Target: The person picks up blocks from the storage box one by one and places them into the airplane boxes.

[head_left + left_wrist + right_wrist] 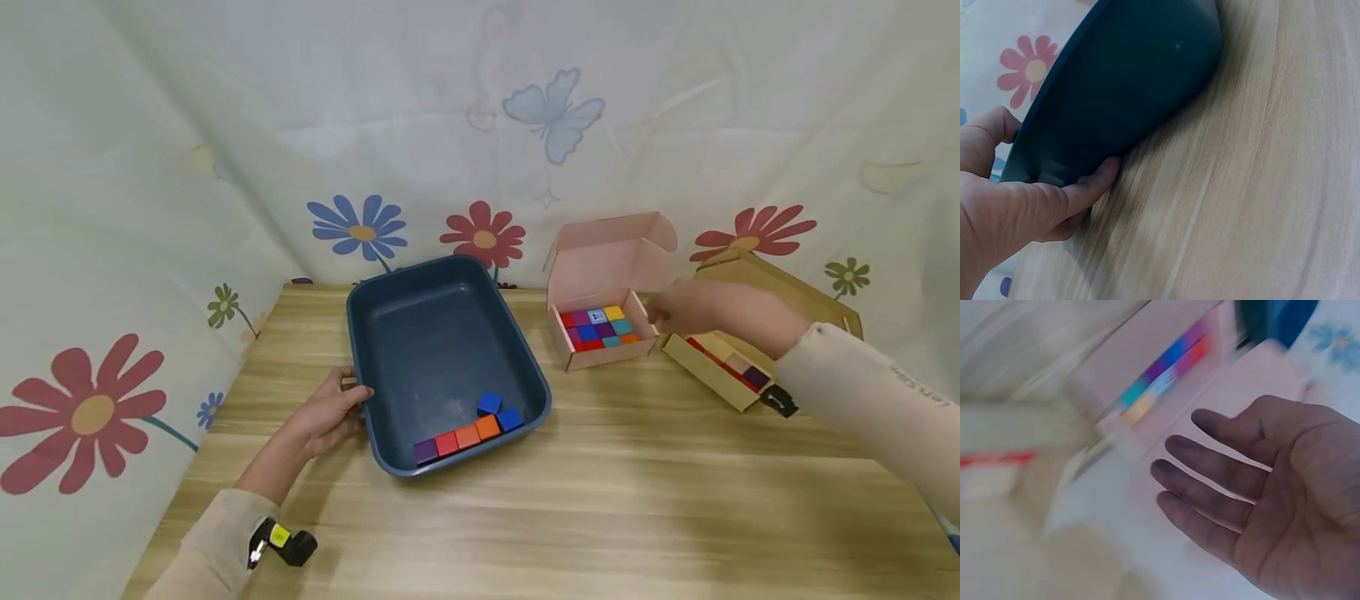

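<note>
My left hand (330, 419) grips the left rim of a dark blue tray (420, 350), thumb over the edge and fingers beneath, as the left wrist view also shows. Along the tray's near wall runs a row of coloured blocks (446, 442); one more blue block (490, 403) sits just behind it. My right hand (693, 304) hovers at the right side of a pink cardboard box (611, 359) filled with coloured blocks (596, 331). In the right wrist view the right hand's fingers (1210, 494) are spread and loosely bent, with nothing held.
Right of the pink box, partly behind my right forearm, an open brown cardboard box (705, 372) holds red, tan and dark blocks. The wooden table (600, 500) extends in front. A flower-printed curtain (420, 100) hangs behind and at the left.
</note>
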`<state>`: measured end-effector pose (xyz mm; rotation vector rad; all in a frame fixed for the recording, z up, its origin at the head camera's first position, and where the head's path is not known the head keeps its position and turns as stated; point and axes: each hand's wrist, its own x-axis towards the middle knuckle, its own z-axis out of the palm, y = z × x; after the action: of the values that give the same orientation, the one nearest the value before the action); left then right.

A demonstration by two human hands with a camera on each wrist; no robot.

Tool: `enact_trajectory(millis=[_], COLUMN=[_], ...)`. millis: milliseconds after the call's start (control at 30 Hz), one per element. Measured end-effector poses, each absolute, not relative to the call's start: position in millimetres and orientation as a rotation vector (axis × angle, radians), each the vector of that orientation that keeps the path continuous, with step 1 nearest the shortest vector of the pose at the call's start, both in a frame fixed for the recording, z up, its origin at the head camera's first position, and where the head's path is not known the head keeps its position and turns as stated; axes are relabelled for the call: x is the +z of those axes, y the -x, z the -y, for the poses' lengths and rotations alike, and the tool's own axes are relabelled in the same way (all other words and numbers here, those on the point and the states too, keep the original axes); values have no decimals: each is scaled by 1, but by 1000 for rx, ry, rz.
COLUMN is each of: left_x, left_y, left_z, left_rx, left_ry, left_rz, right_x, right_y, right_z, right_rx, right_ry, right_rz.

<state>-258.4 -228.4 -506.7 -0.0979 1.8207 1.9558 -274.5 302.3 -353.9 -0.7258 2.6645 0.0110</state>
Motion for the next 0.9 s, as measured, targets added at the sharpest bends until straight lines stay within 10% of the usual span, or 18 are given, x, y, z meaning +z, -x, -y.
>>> enact_trajectory(millis=[900], left_x=[-510], left_y=[259], left_z=[228], left_rx=[1987], left_ry=[81], left_rz=[-1788], right_x=[-379], right_y=[297], right_z=[-113], right_rx=[-427], right_ry=[800], right_rz=[-2279])
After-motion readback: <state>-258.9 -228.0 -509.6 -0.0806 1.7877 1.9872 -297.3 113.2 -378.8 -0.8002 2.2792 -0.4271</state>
